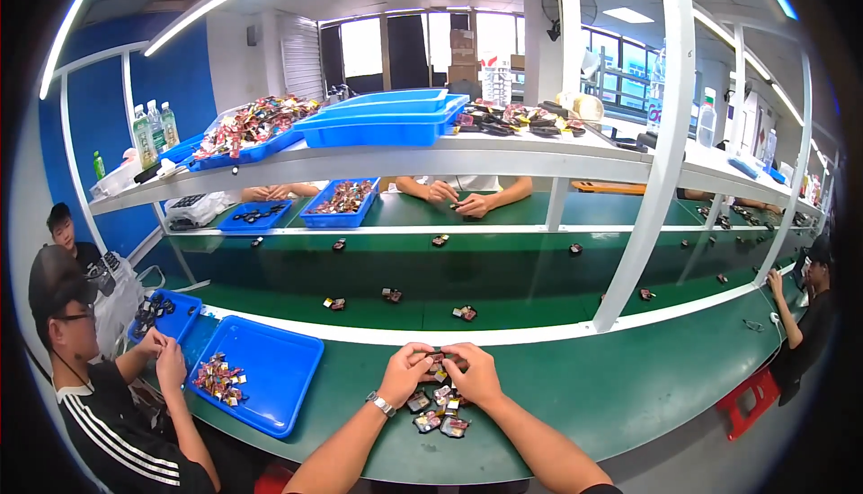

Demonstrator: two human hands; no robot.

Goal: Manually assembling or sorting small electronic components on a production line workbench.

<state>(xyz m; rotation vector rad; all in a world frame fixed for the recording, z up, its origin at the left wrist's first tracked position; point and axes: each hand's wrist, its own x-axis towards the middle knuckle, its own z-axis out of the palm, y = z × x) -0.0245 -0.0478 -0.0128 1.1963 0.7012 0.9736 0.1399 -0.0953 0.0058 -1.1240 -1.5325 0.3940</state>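
Over the near green bench, my left hand (408, 374), with a watch on the wrist, and my right hand (473, 373) meet with curled fingers. Between them they grip a small dark piece with a red and yellow label (438, 366), partly covered by my fingers; its exact kind is too small to make out. Just below my hands lies a loose cluster of similar labelled pieces (430, 421), black at the edges with red, white and yellow faces.
Left of my arms sits a blue tray (301, 359) of small labelled pieces, beside a seated co-worker (117, 386). Beyond a white rail, a green conveyor belt (503, 269) carries scattered pieces. A white shelf (503, 163) above holds blue trays (382, 125). White posts (652, 170) rise at the right.
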